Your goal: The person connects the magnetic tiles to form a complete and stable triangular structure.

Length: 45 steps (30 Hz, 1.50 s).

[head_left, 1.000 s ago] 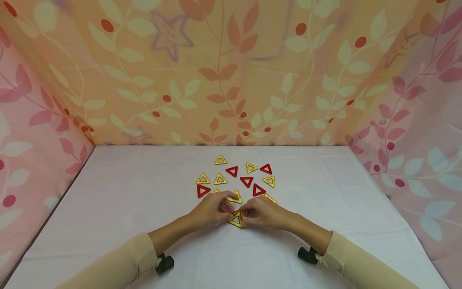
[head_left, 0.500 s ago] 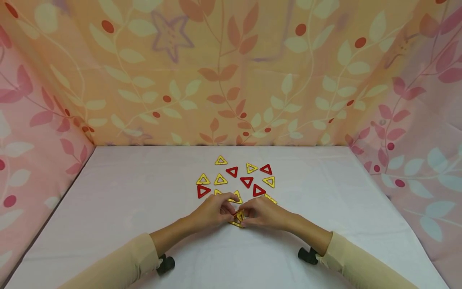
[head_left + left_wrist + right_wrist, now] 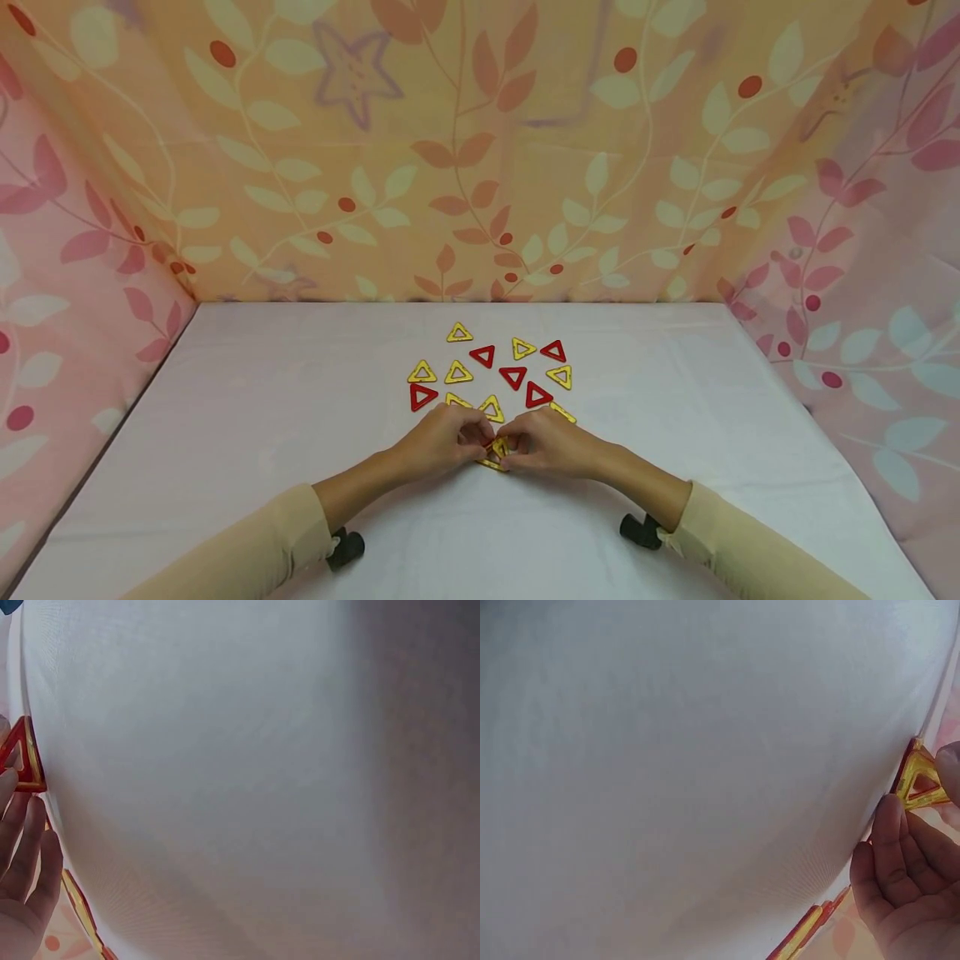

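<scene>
Low at the table's front middle, both hands meet over a small cluster of triangular magnetic tiles. My left hand (image 3: 442, 435) pinches a red triangular tile (image 3: 31, 776) standing at a slant. My right hand (image 3: 553, 442) grips a yellow triangular tile (image 3: 915, 786), also raised, leaning toward the red one. Beneath them a yellow base tile (image 3: 491, 465) lies flat, mostly covered by fingers. The tilted tiles' edges come together between the fingertips. Just beyond the left fingers lies another yellow tile (image 3: 492, 409).
Several loose yellow tiles (image 3: 458, 372) and red tiles (image 3: 513, 377) lie scattered beyond the hands on the white-covered table (image 3: 285, 375). One yellow tile (image 3: 562, 412) is partly behind the right hand. A patterned cloth wall (image 3: 465, 167) closes off the back and sides.
The raised tiles have tilted in over the yellow base tile, hiding more of it. The left fingers have curled in, uncovering the loose yellow tile behind. The right hand has barely moved.
</scene>
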Motion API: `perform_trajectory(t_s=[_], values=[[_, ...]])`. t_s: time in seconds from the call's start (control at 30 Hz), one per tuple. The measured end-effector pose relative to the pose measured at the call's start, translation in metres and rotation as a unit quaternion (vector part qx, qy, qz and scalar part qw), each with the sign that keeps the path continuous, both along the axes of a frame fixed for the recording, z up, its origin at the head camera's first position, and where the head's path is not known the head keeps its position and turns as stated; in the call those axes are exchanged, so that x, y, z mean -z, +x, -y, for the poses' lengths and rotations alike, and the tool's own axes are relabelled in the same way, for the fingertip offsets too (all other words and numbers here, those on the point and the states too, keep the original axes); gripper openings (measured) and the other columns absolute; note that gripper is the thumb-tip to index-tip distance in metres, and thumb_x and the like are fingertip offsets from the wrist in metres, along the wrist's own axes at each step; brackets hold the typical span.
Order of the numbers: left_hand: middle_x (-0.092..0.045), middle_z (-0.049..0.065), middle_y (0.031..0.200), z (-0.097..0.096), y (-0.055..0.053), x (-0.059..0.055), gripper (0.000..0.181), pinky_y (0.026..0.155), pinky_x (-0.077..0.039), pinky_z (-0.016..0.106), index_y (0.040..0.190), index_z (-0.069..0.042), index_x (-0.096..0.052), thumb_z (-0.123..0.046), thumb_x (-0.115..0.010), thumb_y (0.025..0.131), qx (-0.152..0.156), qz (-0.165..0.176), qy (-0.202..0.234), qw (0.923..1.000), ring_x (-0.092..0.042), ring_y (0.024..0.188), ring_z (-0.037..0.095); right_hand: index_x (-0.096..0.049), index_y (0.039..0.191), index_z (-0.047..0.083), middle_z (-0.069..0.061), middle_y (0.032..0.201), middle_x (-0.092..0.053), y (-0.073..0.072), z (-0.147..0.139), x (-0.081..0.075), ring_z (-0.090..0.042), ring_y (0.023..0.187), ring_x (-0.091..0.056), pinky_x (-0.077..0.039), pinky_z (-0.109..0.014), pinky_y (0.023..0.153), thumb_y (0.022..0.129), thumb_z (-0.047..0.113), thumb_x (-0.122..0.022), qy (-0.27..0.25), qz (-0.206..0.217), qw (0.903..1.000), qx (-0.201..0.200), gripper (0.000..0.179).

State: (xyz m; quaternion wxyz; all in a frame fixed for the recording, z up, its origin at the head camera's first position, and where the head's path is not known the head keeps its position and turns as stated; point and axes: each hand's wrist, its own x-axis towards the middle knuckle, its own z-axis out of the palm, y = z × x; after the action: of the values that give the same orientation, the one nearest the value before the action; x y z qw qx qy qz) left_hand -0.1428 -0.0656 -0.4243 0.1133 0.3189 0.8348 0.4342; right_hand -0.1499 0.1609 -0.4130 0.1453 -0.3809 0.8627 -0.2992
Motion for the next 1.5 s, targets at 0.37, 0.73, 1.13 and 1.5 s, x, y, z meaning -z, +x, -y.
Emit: perform_trajectory(t_s=[0.37, 0.73, 1.13, 1.5], values=[[-0.071, -0.005, 0.087, 0.0012, -0.0003, 0.0024, 0.015, 0.074, -0.053, 0.024, 0.096, -0.008, -0.074, 0.001, -0.076, 0.085, -0.012, -0.022, -0.014, 0.9996, -0.063, 0.079, 0.004, -0.069, 0.122, 0.007, 0.003, 0.099, -0.066, -0.0006, -0.0047, -0.0071, -0.009, 0.082, -0.059, -0.051, -0.023, 0.074, 0.089, 0.010, -0.073, 0.023, -0.029, 0.9993, 0.004, 0.033], [-0.072, 0.000, 0.092, -0.0001, 0.0009, 0.0033, 0.016, 0.074, -0.055, 0.024, 0.099, -0.004, -0.072, 0.000, -0.077, 0.084, -0.015, -0.024, 0.012, 0.9995, -0.065, 0.079, 0.007, -0.071, 0.117, 0.010, 0.006, 0.092, -0.064, 0.0002, -0.0019, -0.0005, -0.014, 0.080, -0.059, -0.049, -0.021, 0.071, 0.089, 0.009, -0.073, 0.025, -0.038, 0.9989, -0.009, 0.027], [-0.071, 0.001, 0.092, -0.0012, 0.0090, 0.0016, 0.024, 0.076, -0.055, 0.027, 0.101, -0.005, -0.071, -0.006, -0.083, 0.080, -0.039, -0.007, 0.001, 0.9992, -0.065, 0.081, 0.014, -0.072, 0.108, 0.010, 0.008, 0.094, -0.066, 0.0015, -0.0020, 0.0008, -0.011, 0.081, -0.058, -0.049, -0.021, 0.073, 0.088, 0.009, -0.075, 0.029, -0.045, 0.9986, -0.001, 0.020], [-0.072, 0.001, 0.100, -0.0029, 0.0088, 0.0012, 0.028, 0.082, -0.056, 0.030, 0.107, -0.005, -0.072, -0.007, -0.082, 0.081, -0.025, -0.007, -0.006, 0.9997, -0.067, 0.089, 0.017, -0.071, 0.113, 0.008, 0.006, 0.099, -0.068, 0.0055, -0.0025, -0.0007, -0.010, 0.083, -0.059, -0.050, -0.022, 0.076, 0.087, 0.012, -0.077, 0.047, -0.052, 0.9975, -0.001, 0.027]])
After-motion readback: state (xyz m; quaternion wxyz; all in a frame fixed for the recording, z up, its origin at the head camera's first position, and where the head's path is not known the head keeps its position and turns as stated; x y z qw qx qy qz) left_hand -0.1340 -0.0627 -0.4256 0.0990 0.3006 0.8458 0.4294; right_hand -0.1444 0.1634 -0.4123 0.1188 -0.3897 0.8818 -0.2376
